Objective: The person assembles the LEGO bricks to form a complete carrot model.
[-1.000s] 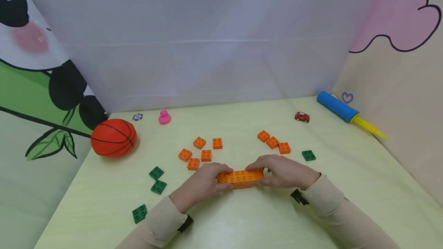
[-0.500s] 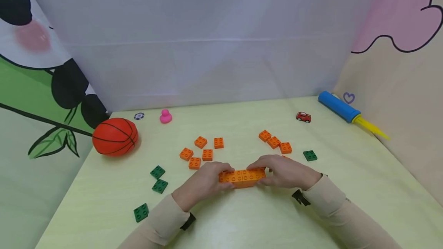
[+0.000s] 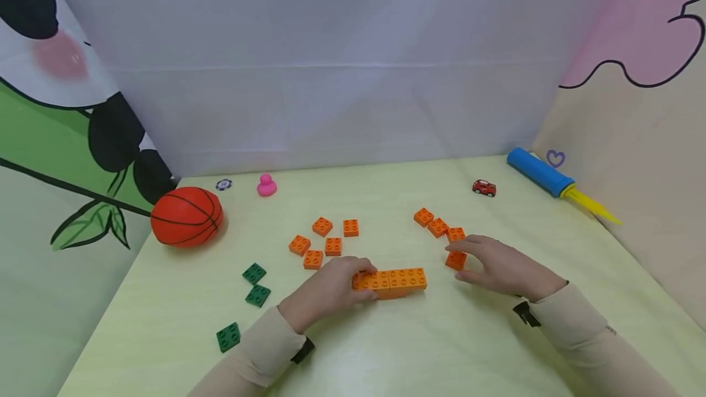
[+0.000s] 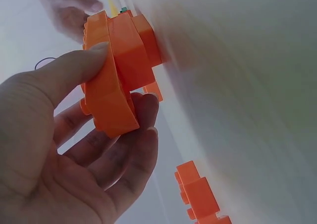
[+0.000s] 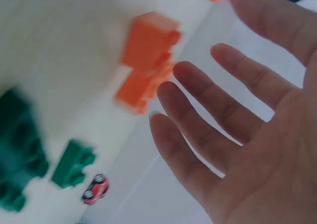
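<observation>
My left hand [image 3: 333, 290] grips the left end of a joined row of orange toy building bricks [image 3: 408, 280]. In the left wrist view its thumb [image 4: 81, 68] lies along one side of the bricks [image 4: 111, 102], the fingers curl behind, and more orange brick shows underneath the top layer. Over on the right, my right hand [image 3: 504, 265] is spread around a loose orange brick [image 3: 455, 260], thumb on the near side and fingertips beyond it. The right wrist view shows its fingers [image 5: 193, 149] apart and holding nothing, with blurred orange bricks [image 5: 148, 43] past the fingertips.
Several loose orange bricks [image 3: 333, 247] lie behind the left hand, and others [image 3: 438, 227] behind the right. Green bricks [image 3: 257, 296] lie at left. Farther back are a basketball [image 3: 187, 216], a pink toy [image 3: 266, 186], a red toy car [image 3: 484, 187] and a blue-and-yellow pump [image 3: 537, 170].
My right hand has let go of the right end of the joined bricks and moved right to a loose orange brick. The left hand keeps its grip in nearly the same place.
</observation>
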The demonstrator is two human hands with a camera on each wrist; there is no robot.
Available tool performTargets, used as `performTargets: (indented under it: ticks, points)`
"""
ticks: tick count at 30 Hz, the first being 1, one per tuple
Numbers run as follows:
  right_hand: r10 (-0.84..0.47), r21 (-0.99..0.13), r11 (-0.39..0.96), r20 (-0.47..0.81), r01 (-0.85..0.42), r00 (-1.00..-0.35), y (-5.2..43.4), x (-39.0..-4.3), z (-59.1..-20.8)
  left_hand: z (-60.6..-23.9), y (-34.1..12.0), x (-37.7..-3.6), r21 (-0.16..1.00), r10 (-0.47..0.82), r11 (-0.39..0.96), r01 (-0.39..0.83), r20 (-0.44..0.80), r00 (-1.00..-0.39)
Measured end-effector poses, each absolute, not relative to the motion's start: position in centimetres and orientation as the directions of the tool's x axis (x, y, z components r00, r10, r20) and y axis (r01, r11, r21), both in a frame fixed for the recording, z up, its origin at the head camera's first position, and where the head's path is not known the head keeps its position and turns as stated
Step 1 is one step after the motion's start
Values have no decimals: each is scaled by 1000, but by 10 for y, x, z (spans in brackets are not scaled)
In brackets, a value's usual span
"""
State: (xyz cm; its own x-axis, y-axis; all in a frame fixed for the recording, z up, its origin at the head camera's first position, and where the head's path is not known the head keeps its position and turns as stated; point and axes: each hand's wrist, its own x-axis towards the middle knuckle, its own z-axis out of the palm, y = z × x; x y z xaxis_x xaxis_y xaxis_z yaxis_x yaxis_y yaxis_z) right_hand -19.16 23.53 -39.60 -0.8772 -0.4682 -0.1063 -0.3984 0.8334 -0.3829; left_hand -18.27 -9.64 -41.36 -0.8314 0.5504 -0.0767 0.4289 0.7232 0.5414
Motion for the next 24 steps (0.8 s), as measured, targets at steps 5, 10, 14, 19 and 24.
performTargets:
  ticks: [5, 10, 14, 19, 24]
  points:
    - [-415, -311, 878, -118, -363, -902, 237, -198, -408, -415, -98, -183, 550, 546, 723, 418, -84, -834]
    - [-378, -284, 899, -125, -332, -917, 230, -205, -415, -418, -97, -184, 554, 552, 717, 423, -81, -830]
    - [-389, -306, 890, -125, -338, -913, 229, -209, -417, -419, -96, -184, 558, 551, 715, 422, -77, -831]
    - [-413, -444, 823, -41, -353, -910, 229, -209, -417, -418, -95, -184, 563, 554, 709, 424, -73, -829]
    - [-490, -596, 674, 80, -436, -868, 220, -202, -415, -417, -95, -184, 570, 555, 706, 419, -79, -828]
